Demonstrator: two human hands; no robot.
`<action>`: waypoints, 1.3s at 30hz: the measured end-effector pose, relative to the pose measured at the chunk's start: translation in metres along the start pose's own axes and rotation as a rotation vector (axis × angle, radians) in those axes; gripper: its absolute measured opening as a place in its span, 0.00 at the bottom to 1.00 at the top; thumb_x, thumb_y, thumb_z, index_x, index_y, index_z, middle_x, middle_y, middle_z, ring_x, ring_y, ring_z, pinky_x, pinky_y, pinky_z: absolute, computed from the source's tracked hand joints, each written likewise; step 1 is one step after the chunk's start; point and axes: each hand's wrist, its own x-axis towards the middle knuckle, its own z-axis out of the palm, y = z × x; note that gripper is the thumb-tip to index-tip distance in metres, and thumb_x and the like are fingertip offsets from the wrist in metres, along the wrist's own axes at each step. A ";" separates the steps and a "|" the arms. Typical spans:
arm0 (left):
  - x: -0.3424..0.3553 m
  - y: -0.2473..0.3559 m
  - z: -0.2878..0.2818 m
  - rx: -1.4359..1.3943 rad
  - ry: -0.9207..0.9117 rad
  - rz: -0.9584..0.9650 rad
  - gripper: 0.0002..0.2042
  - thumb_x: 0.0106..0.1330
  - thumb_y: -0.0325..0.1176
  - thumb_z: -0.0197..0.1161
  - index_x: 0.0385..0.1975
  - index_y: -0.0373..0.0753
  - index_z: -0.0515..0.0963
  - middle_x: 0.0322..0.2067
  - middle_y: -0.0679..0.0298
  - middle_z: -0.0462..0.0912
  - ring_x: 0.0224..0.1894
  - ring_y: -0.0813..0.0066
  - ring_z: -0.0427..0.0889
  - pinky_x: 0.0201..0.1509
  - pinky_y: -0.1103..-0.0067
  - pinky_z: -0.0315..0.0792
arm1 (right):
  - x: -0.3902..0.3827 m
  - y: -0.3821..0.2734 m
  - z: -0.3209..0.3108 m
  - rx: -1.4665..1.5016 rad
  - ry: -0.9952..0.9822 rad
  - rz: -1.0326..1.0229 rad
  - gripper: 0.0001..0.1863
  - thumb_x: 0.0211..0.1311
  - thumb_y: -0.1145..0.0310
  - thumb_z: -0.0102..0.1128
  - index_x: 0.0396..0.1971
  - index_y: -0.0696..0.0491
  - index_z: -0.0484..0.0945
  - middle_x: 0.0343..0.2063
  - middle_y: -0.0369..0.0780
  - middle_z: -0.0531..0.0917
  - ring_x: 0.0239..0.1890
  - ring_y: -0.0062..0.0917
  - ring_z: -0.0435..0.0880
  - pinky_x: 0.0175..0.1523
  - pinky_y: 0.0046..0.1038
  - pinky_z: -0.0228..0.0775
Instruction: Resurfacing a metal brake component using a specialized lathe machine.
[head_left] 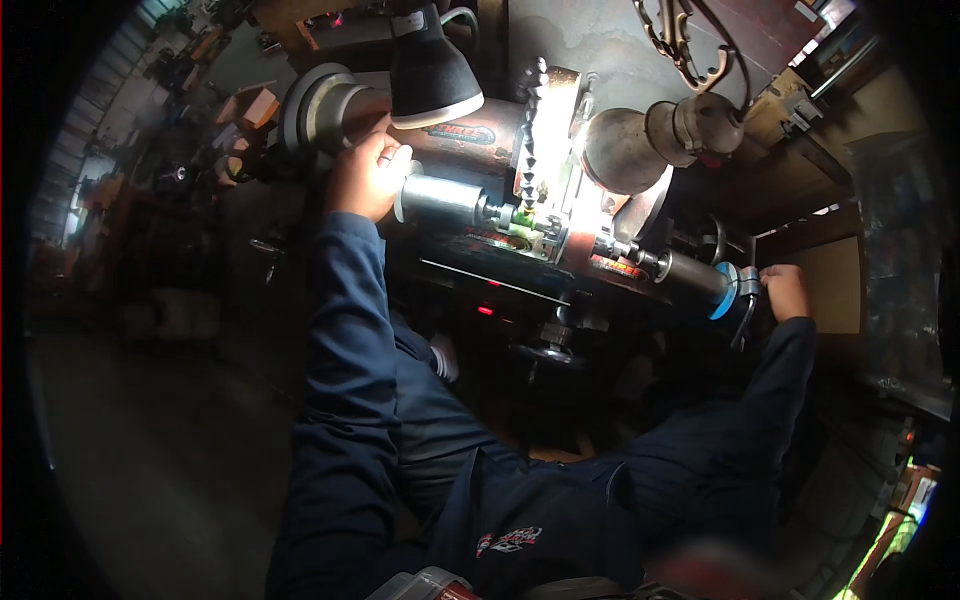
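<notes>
A bench machine with a horizontal bed stands before me. My left hand [369,176] is closed at the left end of a silver cylinder [448,201], beside its round end flange; what the fingers grip is hidden. At the far right, my right hand [786,291] has its fingers curled at the end of a dark cylinder [694,280] with a blue ring [722,291]. A clamp collar with a small lever [744,322] sits between that ring and my fingers. Between the two cylinders lies a small bright metal fixture [545,230].
A black work lamp [432,75] hangs over the left side, and a worn metal lamp [640,146] over the right. Segmented coolant hose [534,130] rises behind the fixture. A handwheel [550,352] juts out from the machine's front, and a hook [690,50] hangs above.
</notes>
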 end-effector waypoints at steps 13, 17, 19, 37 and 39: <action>-0.020 -0.003 -0.002 -0.086 0.064 0.038 0.07 0.59 0.30 0.64 0.32 0.33 0.77 0.21 0.56 0.79 0.24 0.65 0.81 0.30 0.72 0.73 | -0.133 -0.045 0.082 0.089 1.153 -0.336 0.30 0.60 0.70 0.53 0.64 0.57 0.60 0.57 0.53 0.70 0.61 0.50 0.67 0.65 0.42 0.57; -0.024 -0.002 -0.012 -0.102 0.075 0.084 0.07 0.58 0.29 0.65 0.32 0.33 0.78 0.19 0.57 0.77 0.22 0.72 0.79 0.29 0.74 0.72 | -0.127 -0.112 0.018 0.010 0.535 -0.679 0.39 0.49 0.63 0.66 0.63 0.56 0.62 0.55 0.50 0.72 0.56 0.45 0.71 0.61 0.39 0.62; -0.025 -0.002 -0.020 -0.037 -0.020 0.044 0.08 0.60 0.31 0.64 0.33 0.32 0.78 0.22 0.58 0.80 0.25 0.75 0.81 0.31 0.76 0.73 | -0.121 -0.142 0.003 -0.184 0.131 -0.597 0.40 0.42 0.64 0.70 0.60 0.55 0.67 0.43 0.46 0.80 0.48 0.40 0.76 0.55 0.38 0.67; 0.000 -0.080 -0.015 -1.373 -0.346 -0.447 0.20 0.71 0.47 0.44 0.32 0.34 0.74 0.38 0.49 0.81 0.47 0.57 0.80 0.56 0.64 0.73 | -0.082 -0.143 0.018 -0.443 -0.035 -0.677 0.16 0.27 0.68 0.66 0.25 0.50 0.77 0.21 0.44 0.81 0.29 0.42 0.81 0.35 0.41 0.72; 0.005 -0.099 -0.028 -1.420 -0.252 -0.474 0.22 0.71 0.49 0.42 0.33 0.34 0.74 0.39 0.48 0.81 0.48 0.55 0.79 0.57 0.63 0.72 | -0.082 -0.143 0.018 -0.454 -0.021 -0.681 0.16 0.27 0.68 0.66 0.25 0.50 0.77 0.21 0.44 0.81 0.29 0.43 0.81 0.35 0.41 0.72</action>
